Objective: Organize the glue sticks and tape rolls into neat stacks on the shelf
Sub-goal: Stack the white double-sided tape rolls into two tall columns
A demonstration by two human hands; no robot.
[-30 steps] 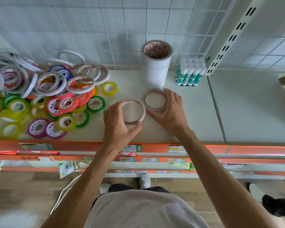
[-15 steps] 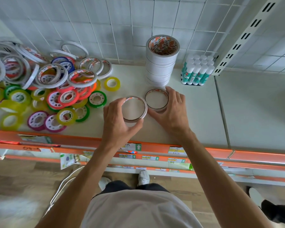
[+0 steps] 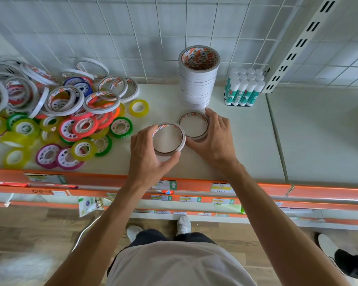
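A tall stack of white tape rolls (image 3: 197,83) stands at the back of the white shelf (image 3: 246,141). Just right of it, several green-and-white glue sticks (image 3: 243,89) stand upright in a tight block. My left hand (image 3: 149,155) grips a white tape roll (image 3: 168,139), fingers curled round its rim, a little above the shelf. Beside it lies a low stack of white tape rolls (image 3: 193,125); my right hand (image 3: 213,139) curls round its right side. A loose heap of white and coloured tape rolls (image 3: 56,120) covers the shelf's left part.
A tiled wall rises behind the shelf. A slotted white upright (image 3: 302,42) stands at the right, next to the glue sticks. An orange price rail (image 3: 256,187) runs along the shelf's front edge. A single yellow roll (image 3: 139,108) lies apart from the heap.
Both hands have stayed on their rolls and barely moved. The camera has tilted slightly, so the shelf sits a little differently in view.
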